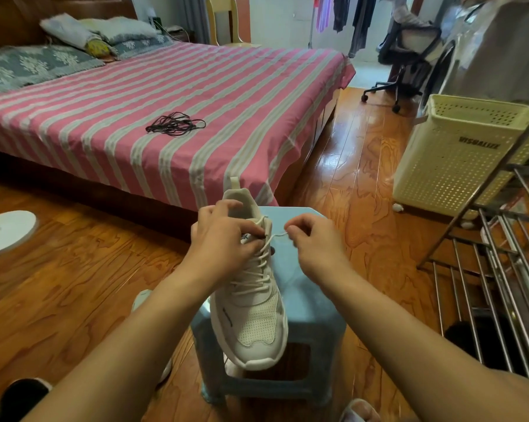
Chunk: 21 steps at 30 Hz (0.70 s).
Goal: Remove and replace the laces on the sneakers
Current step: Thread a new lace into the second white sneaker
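We see a white sneaker (251, 300) lying lengthwise on a pale blue stool (312, 303), its toe toward us and hanging a little past the stool's near edge, its heel toward the bed (135, 111). A white lace (264, 263) still crosses the eyelets up the front of the shoe. Our left hand (223, 242) rests over the collar and tongue, fingers curled and gripping the top of the sneaker to steady it. Our right hand (315, 242) is just beside the shoe on its right, thumb and forefinger pinching the free end of the lace, which runs in a short span from the top eyelet to the fingertips. On the bed's pink and white striped sheet lies a loose bundle of black laces (175, 124), well apart from the stool. To the right stand a cream perforated basket (458, 156) and a metal rack (501, 254), both on the wooden floor (74, 269). A white fan base (7, 231) sits at the left.
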Each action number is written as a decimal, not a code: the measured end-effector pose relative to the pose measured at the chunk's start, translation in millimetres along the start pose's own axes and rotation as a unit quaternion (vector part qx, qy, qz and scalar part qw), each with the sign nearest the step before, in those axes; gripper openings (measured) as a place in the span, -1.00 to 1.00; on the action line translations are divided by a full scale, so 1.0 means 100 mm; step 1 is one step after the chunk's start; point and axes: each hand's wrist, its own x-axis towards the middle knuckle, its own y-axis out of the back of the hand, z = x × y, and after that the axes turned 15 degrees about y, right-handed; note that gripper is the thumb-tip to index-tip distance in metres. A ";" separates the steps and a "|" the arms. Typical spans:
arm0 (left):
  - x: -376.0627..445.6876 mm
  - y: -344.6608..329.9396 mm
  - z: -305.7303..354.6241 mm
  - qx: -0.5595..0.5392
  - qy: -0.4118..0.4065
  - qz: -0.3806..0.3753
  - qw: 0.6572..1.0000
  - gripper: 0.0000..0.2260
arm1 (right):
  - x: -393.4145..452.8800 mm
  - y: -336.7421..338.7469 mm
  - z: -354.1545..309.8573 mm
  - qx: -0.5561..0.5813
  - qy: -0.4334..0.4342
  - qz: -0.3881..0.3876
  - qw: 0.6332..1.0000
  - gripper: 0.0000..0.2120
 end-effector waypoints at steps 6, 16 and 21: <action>0.01 0.00 0.01 -0.015 0.007 -0.013 1.000 -0.92 | -0.02 0.01 -0.10 0.142 -0.043 -0.061 0.987 -0.86; 0.00 0.01 0.04 -0.042 0.025 -0.018 0.999 -0.86 | -0.06 -0.07 -0.06 0.126 -0.073 -0.099 0.984 -0.89; 0.01 -0.05 0.02 -0.047 0.024 0.008 0.999 -0.92 | -0.12 -0.13 -0.05 0.197 -0.124 -0.063 0.970 -0.85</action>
